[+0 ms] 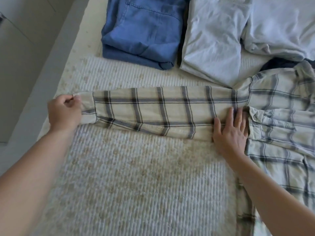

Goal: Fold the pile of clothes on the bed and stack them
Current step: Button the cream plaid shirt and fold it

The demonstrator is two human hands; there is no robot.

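Plaid shirt (279,126) lies flat on the bed (136,176) at right of frame, one sleeve (162,111) stretched straight toward the left. Left hand (64,111), arm extended from lower left, grip closed around the cuff (86,108). Right hand (230,132) lies flat, fingers straight and spread, grip wide, pressing the sleeve near the shoulder seam. Upper frame: folded blue garment (141,29), a folded pale grey one (213,40) just beside it, loose pale cloth (281,26) at upper right.
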